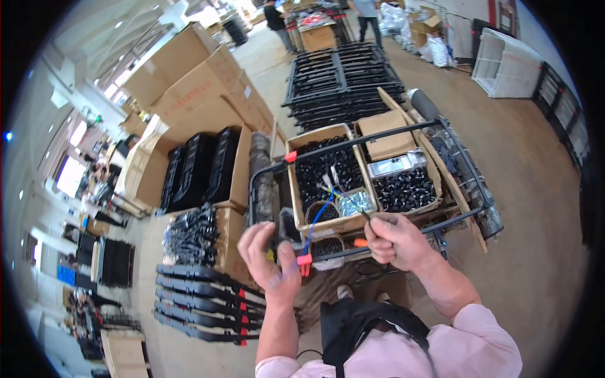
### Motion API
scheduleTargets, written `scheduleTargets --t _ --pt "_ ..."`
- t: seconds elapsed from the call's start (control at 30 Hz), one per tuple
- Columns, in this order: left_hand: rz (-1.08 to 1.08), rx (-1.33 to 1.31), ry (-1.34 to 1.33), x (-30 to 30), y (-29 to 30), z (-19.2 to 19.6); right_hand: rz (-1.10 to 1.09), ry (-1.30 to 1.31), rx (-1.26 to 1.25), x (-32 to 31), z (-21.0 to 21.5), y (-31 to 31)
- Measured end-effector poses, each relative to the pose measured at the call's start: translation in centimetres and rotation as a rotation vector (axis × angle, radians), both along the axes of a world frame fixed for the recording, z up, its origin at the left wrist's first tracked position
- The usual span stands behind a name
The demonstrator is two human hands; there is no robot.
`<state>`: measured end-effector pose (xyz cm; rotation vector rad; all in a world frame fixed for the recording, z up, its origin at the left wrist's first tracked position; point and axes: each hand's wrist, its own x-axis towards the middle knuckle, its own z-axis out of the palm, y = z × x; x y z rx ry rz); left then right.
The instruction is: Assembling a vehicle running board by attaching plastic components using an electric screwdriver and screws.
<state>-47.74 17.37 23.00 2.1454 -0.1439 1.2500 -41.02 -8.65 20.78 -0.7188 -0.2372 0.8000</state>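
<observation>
In front of me lies a black tubular frame [384, 133] with rounded corners and red clips at its left side. My left hand [270, 261] is at its near left corner, fingers and thumb apart; the corner is partly hidden behind it. A red clip [304, 259] sits on the tube beside my thumb. My right hand [397, 241] is closed above the near bar, and a thin dark piece [366, 217] sticks out of it toward the upper left; I cannot make out its kind. An orange piece [360, 243] shows next to that fist. A blue cord [317, 218] hangs between my hands.
Cardboard boxes of small black parts [403, 191] and a bag of silvery hardware [354, 203] lie under the frame. Stacked black frames [340, 79] stand beyond. To the left are a carton [142, 176] of black panels and curved black bars [201, 302]. A wooden plank [450, 183] slants at right.
</observation>
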Motion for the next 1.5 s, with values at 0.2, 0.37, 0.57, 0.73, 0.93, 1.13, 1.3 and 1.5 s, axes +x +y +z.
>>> scheduleTargets --t 0.2,0.37,0.57,0.73,0.93,1.13,1.3,1.5 --pt "-0.074 -0.147 0.206 -2.1 -3.0 1.7 0.107 -0.063 -0.127 -3.5 -2.0 -0.6" --pt "-0.138 -0.118 0.259 -2.5 -2.5 -1.0 0.164 -0.084 -0.161 -4.9 -3.0 -0.4" --pt "-0.332 -0.492 0.502 -3.3 -0.5 -5.8 0.208 -0.092 -0.176 -6.4 -4.0 1.2" --pt "-0.241 0.049 0.394 -4.7 1.5 -6.9 0.198 -0.063 -0.196 -7.3 -5.0 4.0" --pt "-0.492 -0.485 0.569 -6.6 6.2 -8.8 0.229 -0.037 -0.302 -8.2 -6.3 8.9" --pt "-0.192 -0.295 0.579 -7.3 10.6 -11.2 0.299 -0.034 -0.497 -8.8 -9.7 14.6" --pt "-0.216 -0.83 0.794 -9.0 12.8 -17.4 0.395 0.069 -0.589 -9.9 -14.4 19.1" --pt "-0.268 -1.457 0.822 -11.1 16.4 -27.7 0.419 0.244 -0.665 -11.5 -22.2 23.5"
